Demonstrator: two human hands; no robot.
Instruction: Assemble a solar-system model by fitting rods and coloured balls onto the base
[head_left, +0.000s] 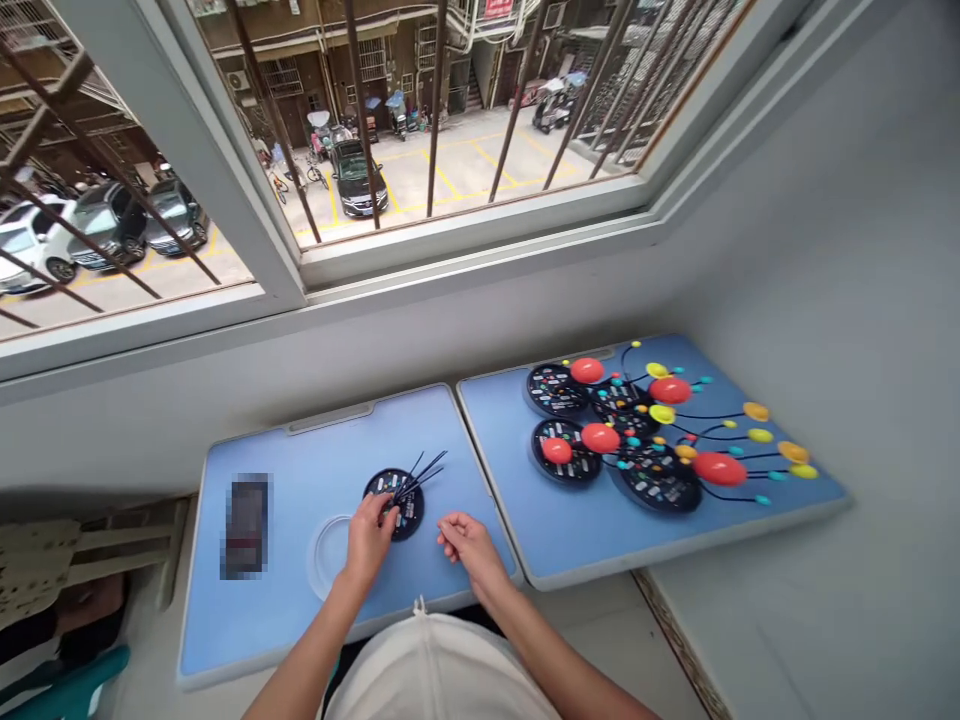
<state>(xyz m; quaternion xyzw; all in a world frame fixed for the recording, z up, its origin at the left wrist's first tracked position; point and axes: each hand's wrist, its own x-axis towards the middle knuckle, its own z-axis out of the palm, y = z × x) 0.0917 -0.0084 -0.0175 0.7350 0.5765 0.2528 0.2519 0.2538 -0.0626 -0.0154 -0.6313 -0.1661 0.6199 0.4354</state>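
- Far left of the left hand (369,530), well apart from it, there's a pixelated dark item (245,527) on the blue table (292,460). No telling what it is.
- Just left of that same hand sits a clear round piece (328,545), kinda lid-like. Looks like an easy one to nudge with the wrist if the forearm swings out.
- Left hand itself: fingers bent, tips down on the printed black disc (411,510), right by the thin dark stalks (431,470). Can't tell if it's pinching a stalk or only steadying the disc.
- That disc lies flat just ahead and right of those fingertips, stalks fanning away to the right. My guess: a sideways bump could tip them over or tangle them, and a hard press on one side might skid the disc.
- Right hand (466,540): curled, thumb and fingertip together, apart from the disc. If there's something tiny in there, it's too small to see, and a loose pinch could drop it.
- Right of that hand, the other blue table (555,540) has four more discs (660,490) with red balls (720,468) and yellow cups (757,411) on curved stalks. A careless elbow could snag those.
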